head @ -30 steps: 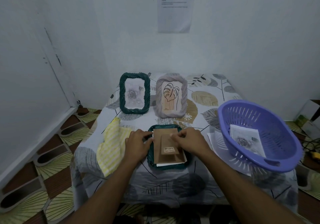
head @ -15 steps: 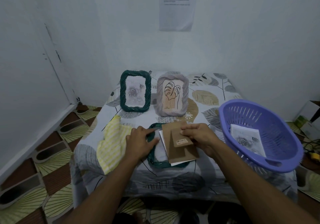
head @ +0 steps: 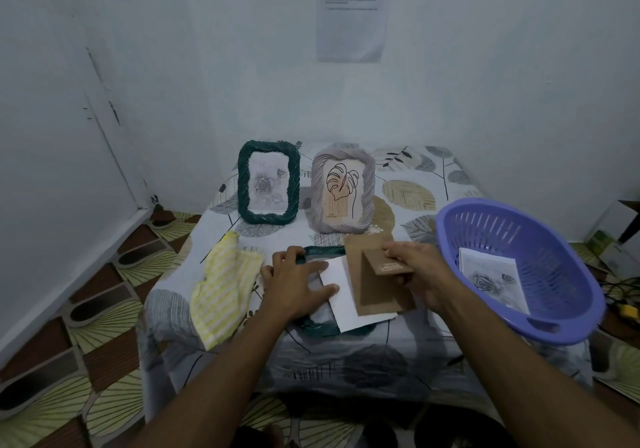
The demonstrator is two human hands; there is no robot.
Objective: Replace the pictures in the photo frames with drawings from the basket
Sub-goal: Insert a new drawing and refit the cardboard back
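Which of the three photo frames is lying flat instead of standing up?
The dark green frame in front, under the left hand. The other green frame and the grey frame stand upright behind it.

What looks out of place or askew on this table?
The purple plastic basket sits tilted and seems to jut past the right edge of the leaf-print table. The yellow checked cloth lies crumpled, drooping over the left edge.

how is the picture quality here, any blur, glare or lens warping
Head view: dim, flat bluish light, no glare; the printed sheet on the wall is too soft to read; the right hand and the brown backing board it pinches look slightly motion-smeared; the wide lens stretches the floor tiles toward the lower corners.
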